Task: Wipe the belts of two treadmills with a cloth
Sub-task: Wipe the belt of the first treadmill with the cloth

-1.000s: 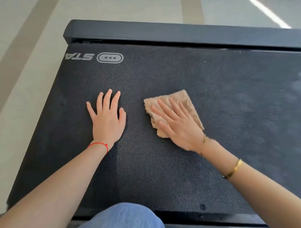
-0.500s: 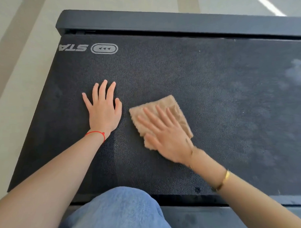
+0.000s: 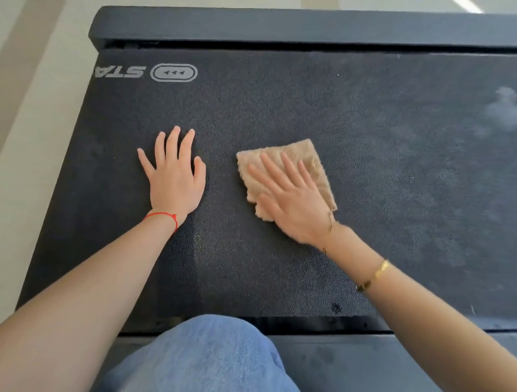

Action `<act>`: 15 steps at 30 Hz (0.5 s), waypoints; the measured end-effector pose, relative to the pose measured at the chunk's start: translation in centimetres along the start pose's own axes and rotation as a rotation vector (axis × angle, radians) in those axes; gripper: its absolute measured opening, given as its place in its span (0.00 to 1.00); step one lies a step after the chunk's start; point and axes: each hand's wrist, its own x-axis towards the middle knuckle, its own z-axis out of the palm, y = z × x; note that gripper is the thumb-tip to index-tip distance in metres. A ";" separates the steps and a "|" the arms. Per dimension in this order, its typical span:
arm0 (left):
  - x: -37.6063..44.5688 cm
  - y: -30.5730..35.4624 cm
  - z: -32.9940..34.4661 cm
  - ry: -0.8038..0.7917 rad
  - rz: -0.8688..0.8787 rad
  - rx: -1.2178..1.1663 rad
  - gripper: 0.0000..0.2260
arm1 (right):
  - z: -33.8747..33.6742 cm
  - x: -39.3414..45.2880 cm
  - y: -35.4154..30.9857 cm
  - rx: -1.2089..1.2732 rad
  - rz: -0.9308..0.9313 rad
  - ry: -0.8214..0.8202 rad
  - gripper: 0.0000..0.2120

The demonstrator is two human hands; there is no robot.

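A tan cloth (image 3: 288, 171) is pressed flat against a treadmill belt (image 3: 367, 162) by the right hand (image 3: 293, 206), fingers straight and spread, nothing gripped; beside the cloth, nearer the belt's printed logo (image 3: 174, 72), the left hand (image 3: 174, 178) is laid palm-down, fingers extended; a denim-clad knee (image 3: 204, 362) is seen at the belt's near edge.

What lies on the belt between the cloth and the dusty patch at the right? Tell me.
Nothing visible. The right hand presses the cloth flat, and only bare belt lies between it and the pale dusty patch.
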 end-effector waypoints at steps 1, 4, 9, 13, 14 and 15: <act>0.0 0.0 0.0 0.000 0.003 0.001 0.23 | 0.5 -1.7 -1.0 -0.001 -0.055 -0.004 0.25; -0.2 0.0 0.0 -0.002 0.007 0.007 0.24 | 1.5 -5.5 -2.4 0.004 -0.168 -0.013 0.24; -0.2 0.0 -0.1 -0.021 0.009 0.013 0.24 | 0.2 -1.9 2.2 -0.010 0.008 0.042 0.25; -0.3 0.2 -0.2 -0.032 0.002 0.012 0.24 | -1.0 2.1 4.0 -0.006 0.235 0.038 0.25; -0.3 0.2 -0.3 -0.036 0.000 0.010 0.24 | -0.8 1.8 3.3 -0.012 0.215 0.034 0.25; -0.4 0.3 -0.3 -0.036 -0.001 0.006 0.24 | -0.5 0.8 2.2 -0.022 0.168 0.031 0.25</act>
